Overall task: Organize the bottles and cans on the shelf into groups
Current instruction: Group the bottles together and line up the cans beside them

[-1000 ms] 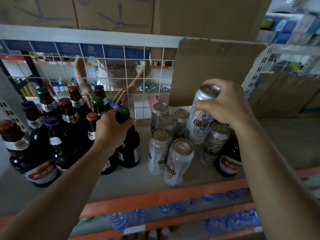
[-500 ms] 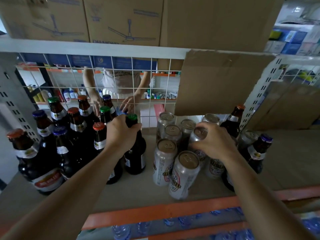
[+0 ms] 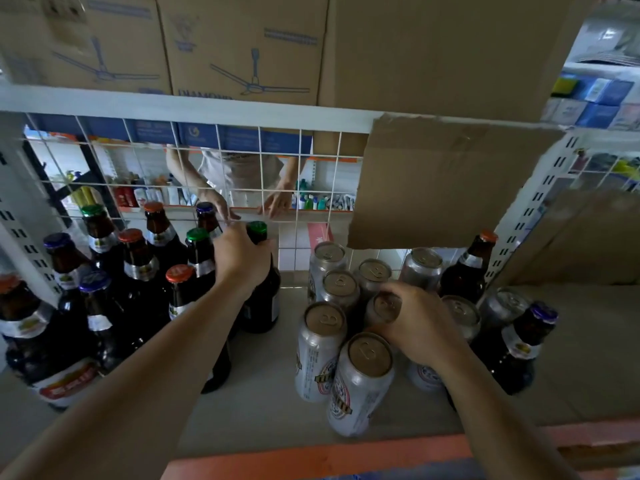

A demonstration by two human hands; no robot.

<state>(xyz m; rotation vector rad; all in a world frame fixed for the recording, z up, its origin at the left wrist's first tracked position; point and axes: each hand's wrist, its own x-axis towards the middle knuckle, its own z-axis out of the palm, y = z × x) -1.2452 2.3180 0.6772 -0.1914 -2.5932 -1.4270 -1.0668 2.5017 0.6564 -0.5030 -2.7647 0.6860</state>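
Observation:
Several dark brown bottles with coloured caps stand grouped at the shelf's left. My left hand grips the neck of a green-capped bottle at the right edge of that group. Several silver cans stand clustered in the middle. My right hand wraps around one silver can standing inside the cluster. To the right of the cans stand an orange-capped bottle and a purple-capped bottle, with more cans between them.
A white wire grid backs the shelf; another person's hands rest behind it. A cardboard flap hangs over the cans. Boxes sit on the shelf above. The orange front edge is near me.
My right hand lowered the silver can from above into the can cluster and still holds it there. My left hand stays on the green-capped bottle. The view shifted, revealing bottles at the right.

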